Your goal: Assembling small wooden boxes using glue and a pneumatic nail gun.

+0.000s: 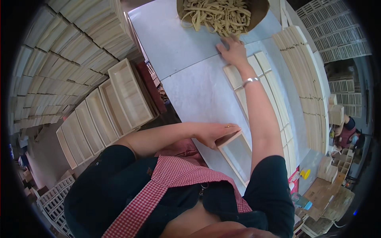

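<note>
My left hand grips the near-left corner of a rectangular wooden frame, thumb and fingers closed over its end wall. The white tabletop shows through the frame. My right arm stretches to the far side of the table. There my right hand has its thumb spread from the fingers, and its fingertips are at the near edge of a heap of flat beige bands. A brown box holds these bands. I cannot make out any band between the fingers.
Under my right forearm lie pale wooden boxes or panels in rows. A long stack of wooden boards lines the table's right side. Wooden trays stand at left, before high stacks of wood. Another person is at far right.
</note>
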`<state>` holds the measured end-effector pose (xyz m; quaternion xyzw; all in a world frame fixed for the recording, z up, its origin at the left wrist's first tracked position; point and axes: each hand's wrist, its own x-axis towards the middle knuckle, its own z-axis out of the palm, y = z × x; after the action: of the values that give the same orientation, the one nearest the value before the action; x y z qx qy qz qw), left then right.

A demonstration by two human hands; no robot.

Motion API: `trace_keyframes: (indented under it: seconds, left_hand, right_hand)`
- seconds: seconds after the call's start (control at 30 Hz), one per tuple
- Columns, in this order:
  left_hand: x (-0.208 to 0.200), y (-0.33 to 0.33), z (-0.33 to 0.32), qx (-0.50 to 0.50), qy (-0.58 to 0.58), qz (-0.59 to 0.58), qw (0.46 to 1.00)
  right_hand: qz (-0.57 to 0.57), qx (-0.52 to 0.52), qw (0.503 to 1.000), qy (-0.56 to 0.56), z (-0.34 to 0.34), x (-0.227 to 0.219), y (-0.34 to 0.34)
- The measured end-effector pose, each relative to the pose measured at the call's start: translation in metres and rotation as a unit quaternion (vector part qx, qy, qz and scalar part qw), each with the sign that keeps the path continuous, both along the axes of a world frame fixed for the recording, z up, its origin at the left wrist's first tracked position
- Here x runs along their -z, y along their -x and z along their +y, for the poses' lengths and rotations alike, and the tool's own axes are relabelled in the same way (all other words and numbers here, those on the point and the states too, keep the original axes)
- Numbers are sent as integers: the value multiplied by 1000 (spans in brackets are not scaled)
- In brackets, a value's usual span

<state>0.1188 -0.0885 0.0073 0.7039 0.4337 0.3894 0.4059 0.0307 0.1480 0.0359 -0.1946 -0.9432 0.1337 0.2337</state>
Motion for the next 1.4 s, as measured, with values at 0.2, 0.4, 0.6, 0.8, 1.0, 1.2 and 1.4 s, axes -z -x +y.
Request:
trace_keyframes:
  seconds: [0.2, 0.4, 0.6, 0.8, 1.0, 1.2, 1.4]
  left_hand:
    - [-9, 4, -7, 16, 58, -22, 998]
    - [-24, 10, -2, 75, 125, -74, 987]
    - [0, 9, -1, -1, -7, 15, 1000]
    - [-22, 4, 1, 24, 170, 84, 982]
    - [-2, -1, -5, -13, 95, 43, 994]
    - [-20, 0, -6, -13, 115, 42, 992]
    - [-25, 0, -5, -5, 137, 35, 990]
  right_hand:
    - [25, -53, 997, 56, -55, -24, 10]
    - [253, -39, 928, 272, -92, -76, -80]
    - [296, 133, 898, 297, -102, -105, -211]
    - [91, 171, 955, 224, -119, -64, -275]
    - [-55, 144, 966, 209, -132, -50, -271]
    - [-60, 108, 960, 252, -142, -58, -261]
    - [-31, 26, 965, 261, -158, -52, -270]
